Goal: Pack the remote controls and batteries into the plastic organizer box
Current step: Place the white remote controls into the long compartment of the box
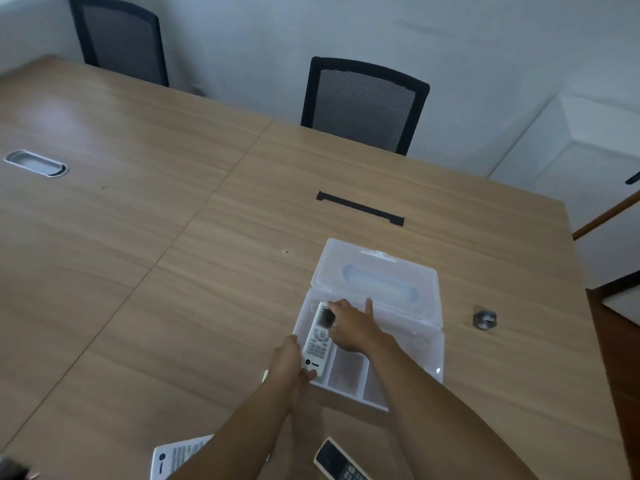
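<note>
A clear plastic organizer box lies open on the wooden table, its lid folded back. A white remote control with a small screen lies lengthwise in the box's left compartment. My right hand rests on the remote's upper end, fingers spread. My left hand grips the remote's lower end at the box's near-left corner. A second white remote lies near the table's front edge, partly hidden by my left arm. A dark-screened remote lies at the bottom. A bundle of batteries stands right of the box.
A black handle-like strip lies on the table beyond the box. A metal cable grommet is set into the table at far left. Two black mesh chairs stand along the far side. A white cabinet is at right.
</note>
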